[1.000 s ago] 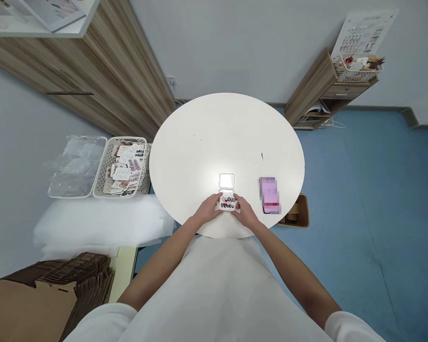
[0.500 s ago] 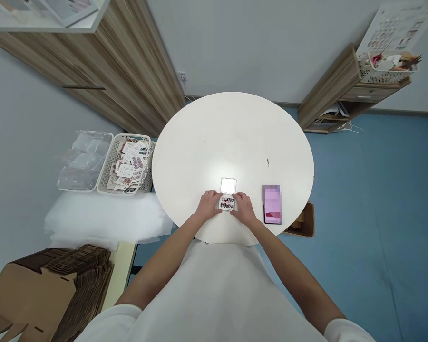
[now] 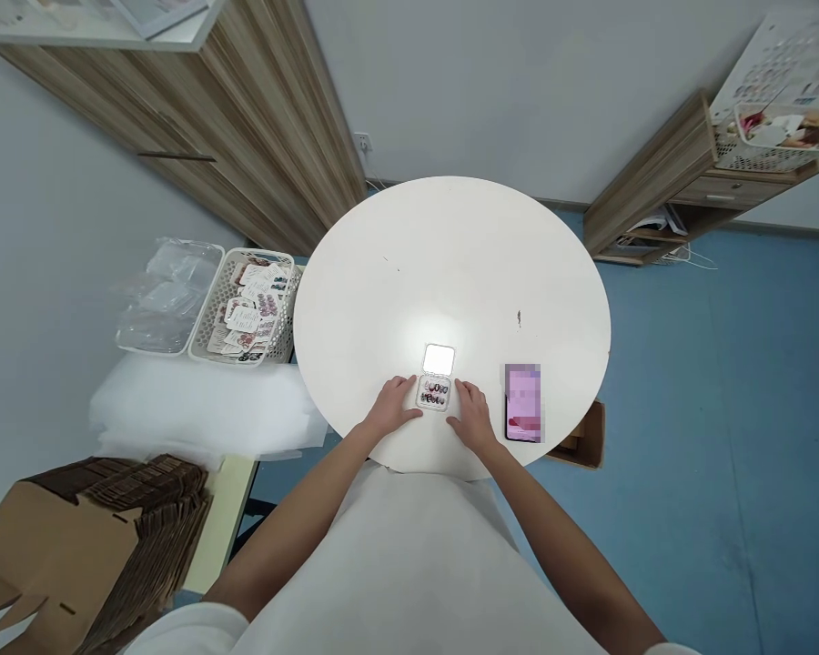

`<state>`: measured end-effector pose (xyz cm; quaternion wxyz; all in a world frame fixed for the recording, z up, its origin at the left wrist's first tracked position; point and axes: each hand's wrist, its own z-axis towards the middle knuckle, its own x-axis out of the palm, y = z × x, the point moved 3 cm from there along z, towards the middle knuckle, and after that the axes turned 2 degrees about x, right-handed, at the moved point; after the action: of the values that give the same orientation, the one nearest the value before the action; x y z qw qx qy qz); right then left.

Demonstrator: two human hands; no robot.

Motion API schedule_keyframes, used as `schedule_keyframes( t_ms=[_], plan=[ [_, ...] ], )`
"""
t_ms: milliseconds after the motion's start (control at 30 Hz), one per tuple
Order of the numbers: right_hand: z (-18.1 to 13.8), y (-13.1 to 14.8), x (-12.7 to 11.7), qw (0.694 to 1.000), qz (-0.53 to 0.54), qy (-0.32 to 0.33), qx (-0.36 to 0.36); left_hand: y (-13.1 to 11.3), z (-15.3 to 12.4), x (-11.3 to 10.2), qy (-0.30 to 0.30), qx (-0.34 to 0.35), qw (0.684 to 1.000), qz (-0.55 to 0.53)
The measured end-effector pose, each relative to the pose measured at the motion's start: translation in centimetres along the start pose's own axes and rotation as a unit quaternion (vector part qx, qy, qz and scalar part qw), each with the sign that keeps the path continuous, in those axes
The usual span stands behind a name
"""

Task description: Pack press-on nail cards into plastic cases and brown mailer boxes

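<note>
A small clear plastic case [image 3: 435, 380] lies open on the round white table [image 3: 450, 264], its lid flipped away from me and its near half filled with several dark press-on nails. My left hand [image 3: 391, 407] rests on the table at the case's left side, fingers curled with the fingertips against its edge. On the right side my right hand [image 3: 472, 416] does the same. Neither hand lifts the case.
A phone with a pink screen [image 3: 522, 402] lies right of my right hand. Left of the table stand a white basket of nail cards [image 3: 242, 307] and a tray of clear cases [image 3: 166, 296]. Flattened cardboard boxes [image 3: 88, 537] lie at lower left. A cardboard box [image 3: 580, 437] sits on the floor.
Both hands have slid back a little from over the case to its sides, leaving the nails more exposed. The camera has shifted slightly; the case stays on the table.
</note>
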<state>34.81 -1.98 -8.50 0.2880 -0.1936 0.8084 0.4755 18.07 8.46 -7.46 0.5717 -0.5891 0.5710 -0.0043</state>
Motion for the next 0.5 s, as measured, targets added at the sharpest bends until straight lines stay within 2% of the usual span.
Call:
schedule_keyframes(
  t_ms=[133, 233, 400, 500],
  plan=[
    [-0.1, -0.1, -0.2, 0.998, 0.048, 0.035, 0.031, 0.5, -0.3, 0.8, -0.03, -0.057, 0.995, -0.075],
    [0.4, 0.6, 0.0, 0.997, 0.036, 0.053, 0.031, 0.5, -0.1, 1.5, -0.055, -0.087, 0.989, -0.103],
    [1.3, 1.9, 0.5, 0.998, -0.003, 0.035, 0.048, -0.2, -0.1, 2.0, -0.068, -0.091, 0.981, -0.157],
    [1.2, 2.6, 0.6, 0.998, 0.042, 0.032, 0.043, -0.4, -0.7, 1.6, -0.076, -0.112, 0.959, -0.249]
  ],
)
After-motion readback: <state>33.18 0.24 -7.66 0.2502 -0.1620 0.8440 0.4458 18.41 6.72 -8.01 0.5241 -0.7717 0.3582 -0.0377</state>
